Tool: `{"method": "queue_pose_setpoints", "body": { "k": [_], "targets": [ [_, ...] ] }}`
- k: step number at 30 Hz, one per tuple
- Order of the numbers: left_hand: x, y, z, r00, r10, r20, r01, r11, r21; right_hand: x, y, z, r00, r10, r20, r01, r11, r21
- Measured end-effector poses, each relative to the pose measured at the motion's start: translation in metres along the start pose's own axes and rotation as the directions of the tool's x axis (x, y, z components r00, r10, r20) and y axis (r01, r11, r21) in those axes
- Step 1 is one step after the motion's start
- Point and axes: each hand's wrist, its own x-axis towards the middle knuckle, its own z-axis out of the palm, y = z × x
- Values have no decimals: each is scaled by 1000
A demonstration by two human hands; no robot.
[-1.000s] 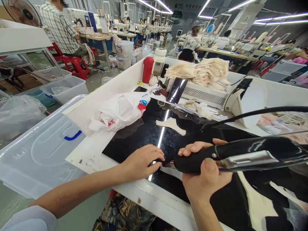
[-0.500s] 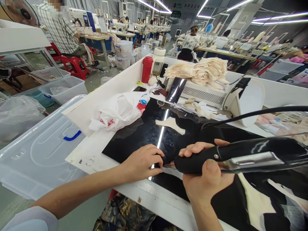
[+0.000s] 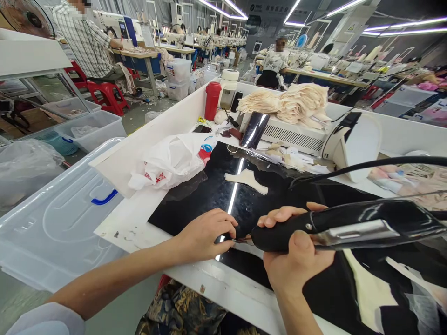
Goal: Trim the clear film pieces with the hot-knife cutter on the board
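Observation:
In the head view my right hand [image 3: 296, 260] is wrapped round the black handle of a corded hand tool [image 3: 352, 225] with a narrow metal tip pointing left. Beneath that tip lies a pale fabric piece [image 3: 252, 251], partly covered by the tool and my right hand. My left hand [image 3: 208, 235] has its fingers curled and its thumb at the piece's left end; the exact grip is hard to see. Both hands are over a glossy black sheet [image 3: 195, 204]. Farther back on it is a curved cream fabric piece [image 3: 246, 180].
A white plastic bag [image 3: 174, 160] lies at the left of the sheet. Behind stand a red cup [image 3: 212, 101] and a stack of cream fabric [image 3: 286, 104] on a vented box. More cut pieces [image 3: 372, 288] lie at right. The cable [image 3: 380, 162] arches across the right side.
My right hand and the tool have shifted very slightly left. My left hand stays nearly where it was, with its fingertips a little lower.

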Motion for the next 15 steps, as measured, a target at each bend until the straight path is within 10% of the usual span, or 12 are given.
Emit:
{"method": "queue_pose_setpoints", "body": {
  "k": [15],
  "targets": [
    [3, 1, 0, 999, -22, 23, 21, 999, 49, 1, 0, 2, 1000, 8, -14, -8, 1000, 20]
  ]
}}
